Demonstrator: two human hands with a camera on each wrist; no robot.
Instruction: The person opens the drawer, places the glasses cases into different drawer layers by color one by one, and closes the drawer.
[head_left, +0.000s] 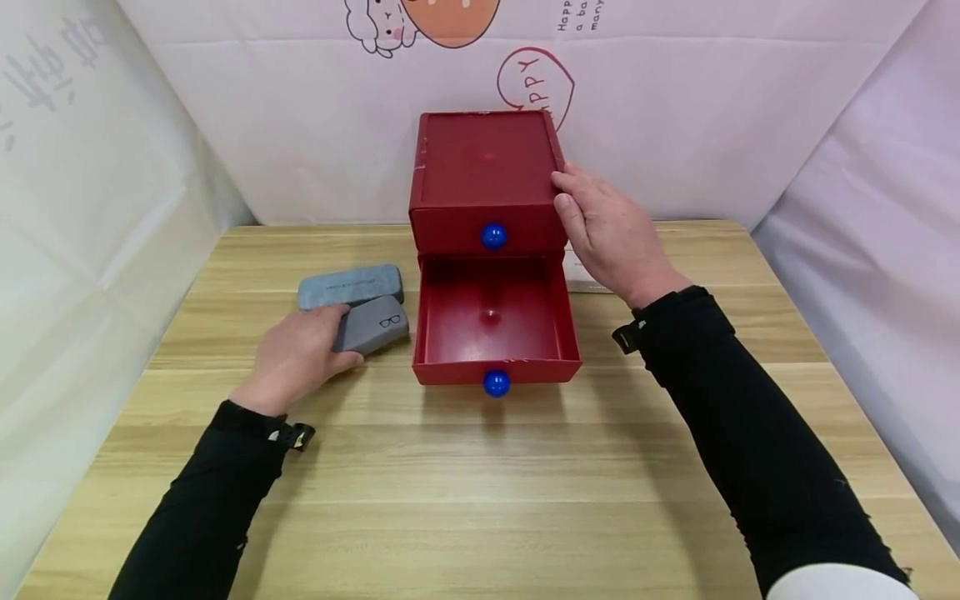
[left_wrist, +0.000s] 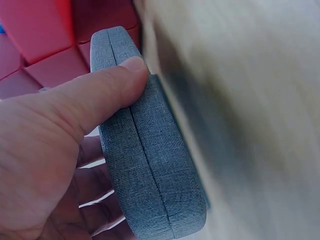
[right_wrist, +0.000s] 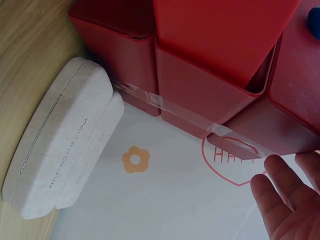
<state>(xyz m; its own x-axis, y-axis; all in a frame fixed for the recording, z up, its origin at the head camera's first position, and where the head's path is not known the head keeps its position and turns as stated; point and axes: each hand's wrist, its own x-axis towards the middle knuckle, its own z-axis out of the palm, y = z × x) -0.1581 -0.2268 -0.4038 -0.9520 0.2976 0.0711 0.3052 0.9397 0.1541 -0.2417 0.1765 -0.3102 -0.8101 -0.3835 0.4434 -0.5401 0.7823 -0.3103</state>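
A dark grey glasses case (head_left: pixel 370 326), marked with a small glasses outline, is gripped by my left hand (head_left: pixel 300 354) on the table. In the left wrist view my thumb lies along the seam of the grey case (left_wrist: pixel 150 165), the other fingers behind it. A blue-grey glasses case (head_left: pixel 350 286) lies just beyond. My right hand (head_left: pixel 611 233) rests with extended fingers against the upper right side of a red drawer unit (head_left: pixel 487 158). Its lower drawer (head_left: pixel 491 373) is pulled out and holds nothing; the upper drawer front (head_left: pixel 450 229) is closed.
Two white glasses cases (right_wrist: pixel 70 135) lie right of the drawer unit, mostly hidden by my right hand in the head view. Blue knobs (head_left: pixel 497 383) stick out from the drawers. White printed cloth (head_left: pixel 300 125) hangs behind and beside the wooden table (head_left: pixel 480 500).
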